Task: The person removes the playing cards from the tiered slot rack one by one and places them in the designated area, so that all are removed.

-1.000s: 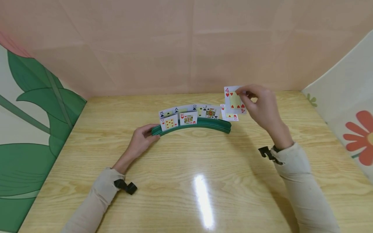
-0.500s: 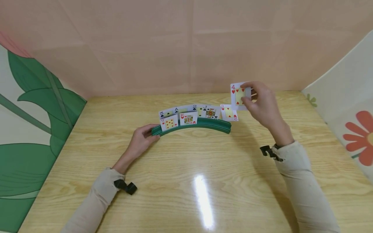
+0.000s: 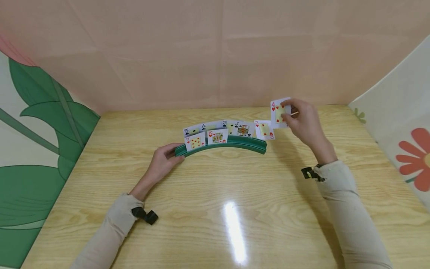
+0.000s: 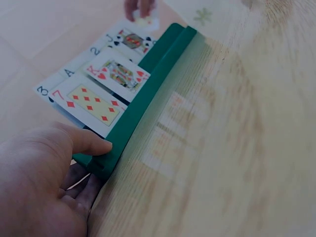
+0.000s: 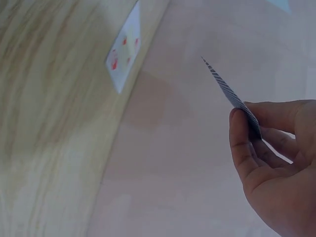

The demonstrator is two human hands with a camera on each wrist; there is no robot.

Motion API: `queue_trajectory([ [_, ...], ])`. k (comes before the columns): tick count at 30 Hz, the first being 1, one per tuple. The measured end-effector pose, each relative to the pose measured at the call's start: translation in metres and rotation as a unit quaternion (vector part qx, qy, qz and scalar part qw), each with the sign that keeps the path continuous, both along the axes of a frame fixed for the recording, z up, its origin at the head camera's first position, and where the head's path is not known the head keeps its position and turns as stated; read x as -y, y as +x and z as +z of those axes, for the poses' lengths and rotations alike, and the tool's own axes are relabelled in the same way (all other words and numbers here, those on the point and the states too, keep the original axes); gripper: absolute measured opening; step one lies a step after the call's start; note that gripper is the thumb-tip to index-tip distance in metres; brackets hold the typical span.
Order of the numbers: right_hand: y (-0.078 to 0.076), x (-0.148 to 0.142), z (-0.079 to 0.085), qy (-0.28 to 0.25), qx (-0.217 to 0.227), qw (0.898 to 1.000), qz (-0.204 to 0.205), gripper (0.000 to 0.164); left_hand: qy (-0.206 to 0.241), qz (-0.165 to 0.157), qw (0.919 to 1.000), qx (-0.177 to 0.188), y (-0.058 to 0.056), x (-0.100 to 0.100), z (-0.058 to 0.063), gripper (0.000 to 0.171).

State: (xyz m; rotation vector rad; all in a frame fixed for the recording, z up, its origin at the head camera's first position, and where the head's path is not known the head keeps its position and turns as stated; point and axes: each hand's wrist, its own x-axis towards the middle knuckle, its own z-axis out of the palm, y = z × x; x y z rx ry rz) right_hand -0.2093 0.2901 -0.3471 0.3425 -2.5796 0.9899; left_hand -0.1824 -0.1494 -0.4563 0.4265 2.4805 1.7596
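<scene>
My left hand (image 3: 162, 160) grips the left end of a curved green card holder (image 3: 246, 144), thumb on the front and fingers behind it. In its front slot stand a seven of diamonds (image 3: 195, 142) and a king of hearts (image 3: 217, 138). Behind them is a row with a three, an ace, a two and a jack of spades (image 3: 243, 130), partly covered. Over the table's far right, my right hand (image 3: 304, 121) pinches a four of hearts (image 3: 277, 113) by its right edge. Its patterned back (image 5: 229, 93) shows nearly edge-on in the right wrist view.
A card with red pips (image 3: 264, 129) lies face up on the wooden table (image 3: 201, 201), just beyond the holder's right end. A pinkish cloth wall (image 3: 168, 67) rises at the back. Printed panels with leaves (image 3: 43, 112) and a red flower (image 3: 418, 158) flank the sides.
My right hand has shifted the four of hearts rightward, away from the card on the table, which it now overlaps less. My left hand and the holder stay in place.
</scene>
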Motion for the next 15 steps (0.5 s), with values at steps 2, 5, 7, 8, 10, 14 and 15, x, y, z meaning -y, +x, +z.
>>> queue_trajectory([
  [2, -0.003, -0.003, -0.003, 0.000, 0.010, 1.000, -0.004, 0.031, 0.001, 0.000, 1.0000, 0.004, 0.000, 0.000, 0.000, 0.038],
  [5, -0.006, -0.008, -0.007, -0.003, 0.023, 1.000, -0.008, 0.034, -0.002, 0.000, 1.0000, 0.008, 0.000, 0.000, 0.001, 0.040],
  [7, -0.006, -0.010, -0.009, -0.002, 0.032, 0.999, -0.012, 0.037, -0.004, 0.001, 0.9999, 0.011, 0.001, -0.001, 0.003, 0.040],
  [8, -0.006, -0.011, -0.009, 0.000, 0.037, 0.999, -0.014, 0.038, -0.007, 0.001, 0.9999, 0.011, 0.003, -0.002, 0.007, 0.040],
  [10, -0.007, -0.014, -0.011, 0.007, 0.049, 0.999, -0.018, 0.039, -0.012, 0.001, 0.9999, 0.013, 0.007, -0.004, 0.016, 0.039],
  [14, -0.008, -0.020, -0.015, 0.024, 0.065, 0.997, -0.019, 0.038, -0.016, -0.003, 0.9998, 0.008, 0.015, -0.008, 0.033, 0.038],
  [15, -0.009, -0.021, -0.017, 0.026, 0.066, 0.997, -0.017, 0.038, -0.015, -0.004, 0.9999, 0.007, 0.016, -0.008, 0.034, 0.038],
])
